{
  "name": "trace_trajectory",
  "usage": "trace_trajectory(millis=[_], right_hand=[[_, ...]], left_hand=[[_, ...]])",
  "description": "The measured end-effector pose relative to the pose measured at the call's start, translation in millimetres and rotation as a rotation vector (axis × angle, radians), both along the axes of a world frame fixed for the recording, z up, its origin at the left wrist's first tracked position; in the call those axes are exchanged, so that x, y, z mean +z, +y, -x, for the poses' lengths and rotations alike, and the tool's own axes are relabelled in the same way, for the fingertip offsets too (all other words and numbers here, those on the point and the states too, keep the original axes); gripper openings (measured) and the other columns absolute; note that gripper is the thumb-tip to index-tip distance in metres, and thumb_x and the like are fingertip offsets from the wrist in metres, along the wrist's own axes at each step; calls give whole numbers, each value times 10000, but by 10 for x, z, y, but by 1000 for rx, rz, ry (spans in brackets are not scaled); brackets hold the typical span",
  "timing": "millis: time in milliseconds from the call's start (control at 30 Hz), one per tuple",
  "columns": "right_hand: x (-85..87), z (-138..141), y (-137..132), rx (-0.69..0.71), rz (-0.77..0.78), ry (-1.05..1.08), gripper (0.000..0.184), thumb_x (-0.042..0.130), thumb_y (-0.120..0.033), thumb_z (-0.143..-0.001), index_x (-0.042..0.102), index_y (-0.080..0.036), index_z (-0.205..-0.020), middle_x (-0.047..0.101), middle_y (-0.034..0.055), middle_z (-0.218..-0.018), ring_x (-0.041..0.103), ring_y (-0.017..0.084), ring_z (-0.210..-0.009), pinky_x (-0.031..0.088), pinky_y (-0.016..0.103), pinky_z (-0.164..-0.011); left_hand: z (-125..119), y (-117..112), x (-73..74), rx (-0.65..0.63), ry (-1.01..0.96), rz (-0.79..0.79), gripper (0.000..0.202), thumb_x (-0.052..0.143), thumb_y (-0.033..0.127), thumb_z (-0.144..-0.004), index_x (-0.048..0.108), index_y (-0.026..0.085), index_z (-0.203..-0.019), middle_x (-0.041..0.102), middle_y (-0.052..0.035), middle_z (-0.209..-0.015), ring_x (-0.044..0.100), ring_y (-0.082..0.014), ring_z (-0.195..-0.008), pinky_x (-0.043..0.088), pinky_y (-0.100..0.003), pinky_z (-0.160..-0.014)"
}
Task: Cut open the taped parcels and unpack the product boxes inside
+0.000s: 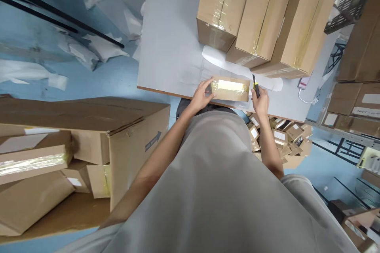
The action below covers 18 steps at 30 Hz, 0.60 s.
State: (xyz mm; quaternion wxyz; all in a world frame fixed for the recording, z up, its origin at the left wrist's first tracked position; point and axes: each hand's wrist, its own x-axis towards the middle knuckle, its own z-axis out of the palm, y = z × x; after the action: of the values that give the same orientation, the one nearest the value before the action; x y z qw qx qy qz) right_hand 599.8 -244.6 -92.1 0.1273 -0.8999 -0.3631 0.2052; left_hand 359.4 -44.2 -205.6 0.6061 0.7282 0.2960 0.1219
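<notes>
A small taped cardboard box point(230, 94) lies on the grey table close to its front edge. Fingers and thumb of my left hand point(202, 95) grip its left end. Shiny clear tape runs over the top of the box and catches the light. My right hand point(261, 102) is closed around a black and yellow box cutter point(256, 87), just beyond the right end of the box. The cutter's tip points away from me. Behind the small box lies a long white strip of wrapping point(218, 56), partly beneath the larger boxes.
Three large taped cartons point(263, 19) stand at the back of the table point(169, 39). A phone on a cable point(303, 83) is at the right. A big open carton point(139, 142) with boxes inside is at my left; several small boxes point(280, 136) are piled below right.
</notes>
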Motion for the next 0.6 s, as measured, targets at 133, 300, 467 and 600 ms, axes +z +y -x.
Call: trace_trajectory(millis=[133,300,467,600], right_hand=[[236,116,173,90,21,-13,567,336,-469,-1234,664,-144,-1562,771,215,-1413,756,313,-1233,576,396,-1068],[468,310,576,520,305,50,512,413,-411,-1235,623,-219,-1661,770,164,-1453,753,325,-1271,561,363,-1024],[485,347,927,720,462,-11,485,401,-434,-1248,645,-271,-1633,760,160,-1420,784,318,-1139,530,360,-913],[471,320,1064,785,500,-32,454,411,-426,-1250,671,-278,-1592,767,152,-1396,791,307,-1100,516,365,-904]], left_hand=[[29,83,11,-65,-29,48,715,760,448,-973,606,247,-1641,574,-188,-1724,627,-341,-1541,656,-471,-1139],[11,110,-47,-75,-49,153,772,784,475,-939,592,265,-1657,548,-180,-1741,667,-339,-1493,686,-429,-1075],[6,120,-61,-89,-52,186,803,778,576,-954,588,259,-1668,529,-185,-1762,642,-359,-1523,688,-441,-1084],[2,135,-55,-92,-56,211,833,793,634,-944,601,256,-1660,514,-187,-1782,615,-377,-1561,683,-465,-1106]])
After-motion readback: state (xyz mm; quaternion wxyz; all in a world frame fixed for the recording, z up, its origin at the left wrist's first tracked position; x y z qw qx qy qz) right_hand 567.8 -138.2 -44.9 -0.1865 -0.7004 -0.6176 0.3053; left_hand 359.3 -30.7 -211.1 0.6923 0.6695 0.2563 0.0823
